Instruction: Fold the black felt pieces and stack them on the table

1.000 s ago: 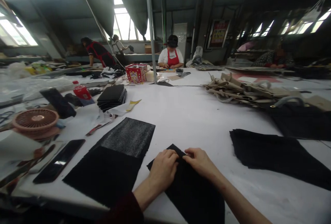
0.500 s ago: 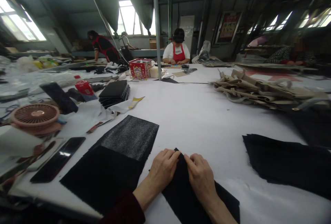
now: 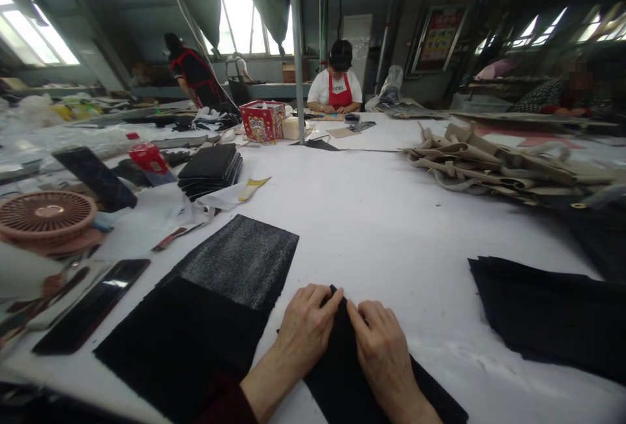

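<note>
A piece of black fabric [image 3: 337,362] lies on the white table in front of me, folded or layered, its narrow far corner between my hands. My left hand [image 3: 310,319] pinches the fabric's edge near that corner with thumb and forefinger. On the other side, my right hand [image 3: 381,339] has its fingers closed on the opposite edge, close to the same corner. Left of my hands lie black fabric pieces [image 3: 166,333], with a greyish, rough-looking panel [image 3: 239,261] at their far end.
At the right is a stack of black fabric [image 3: 548,306], with beige pieces [image 3: 499,163] heaped behind it. Folded black pieces [image 3: 208,169], a phone [image 3: 92,306], a pink fan [image 3: 49,215] and a red-capped bottle [image 3: 149,160] are at left. A co-worker [image 3: 337,88] sits across the table.
Both hands stay at the fabric's far corner and have barely shifted. My view has turned slightly, so things on the left side sit further left.
</note>
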{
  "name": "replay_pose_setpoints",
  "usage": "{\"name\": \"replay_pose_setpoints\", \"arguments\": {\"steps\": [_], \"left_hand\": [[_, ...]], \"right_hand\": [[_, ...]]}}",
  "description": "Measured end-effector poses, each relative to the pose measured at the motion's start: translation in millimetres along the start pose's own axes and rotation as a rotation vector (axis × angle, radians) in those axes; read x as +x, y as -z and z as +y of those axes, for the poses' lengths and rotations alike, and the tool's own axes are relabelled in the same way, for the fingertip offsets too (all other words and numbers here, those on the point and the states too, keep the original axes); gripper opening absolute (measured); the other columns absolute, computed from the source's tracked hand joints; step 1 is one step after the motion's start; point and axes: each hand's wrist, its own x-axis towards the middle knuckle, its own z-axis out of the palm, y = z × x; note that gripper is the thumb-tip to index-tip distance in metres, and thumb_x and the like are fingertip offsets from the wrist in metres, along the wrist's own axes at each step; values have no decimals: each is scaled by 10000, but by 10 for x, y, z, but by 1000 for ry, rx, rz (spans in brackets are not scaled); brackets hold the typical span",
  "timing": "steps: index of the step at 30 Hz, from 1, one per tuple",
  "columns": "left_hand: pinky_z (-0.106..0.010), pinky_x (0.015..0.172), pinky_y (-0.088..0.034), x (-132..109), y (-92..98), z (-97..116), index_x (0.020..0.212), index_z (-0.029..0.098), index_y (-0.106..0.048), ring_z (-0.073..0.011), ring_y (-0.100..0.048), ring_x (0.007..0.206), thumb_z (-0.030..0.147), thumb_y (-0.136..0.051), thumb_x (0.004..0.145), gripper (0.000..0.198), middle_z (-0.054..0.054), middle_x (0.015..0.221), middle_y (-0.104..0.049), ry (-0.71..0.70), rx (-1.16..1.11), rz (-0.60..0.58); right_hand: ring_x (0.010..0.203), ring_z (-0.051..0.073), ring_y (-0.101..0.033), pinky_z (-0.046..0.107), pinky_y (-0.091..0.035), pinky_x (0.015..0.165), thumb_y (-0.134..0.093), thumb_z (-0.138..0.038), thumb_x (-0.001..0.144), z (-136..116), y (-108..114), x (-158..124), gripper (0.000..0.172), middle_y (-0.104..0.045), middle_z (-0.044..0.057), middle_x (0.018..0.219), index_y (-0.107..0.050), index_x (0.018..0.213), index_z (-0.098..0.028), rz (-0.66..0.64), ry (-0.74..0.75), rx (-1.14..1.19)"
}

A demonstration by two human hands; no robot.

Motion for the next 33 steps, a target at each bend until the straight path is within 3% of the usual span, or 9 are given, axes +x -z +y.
{"name": "replay_pose_setpoints", "arguments": {"steps": [18, 33], "left_hand": [[-411, 855, -494, 1, -10, 9, 1299, 208, -539, -232, -544, 985, 143, -427, 965, 358, -77, 1075, -596, 3, -1, 23], [-418, 860, -487, 14, -9, 3, 1273, 193, -549, -238, -535, 976, 173, -464, 958, 327, -76, 1072, -591, 45, 26, -6]], "right_hand": [[768, 197, -441, 347, -342, 700, -375, -51, 959, 6, -42, 5, 301, -515, 59, 819, -615, 1134, -102, 70, 24, 13], [789, 207, -453, 350, -349, 711, -392, -58, 950, 2, -42, -8, 296, -524, 67, 838, -626, 1121, -113, 32, 5, 8]]}}
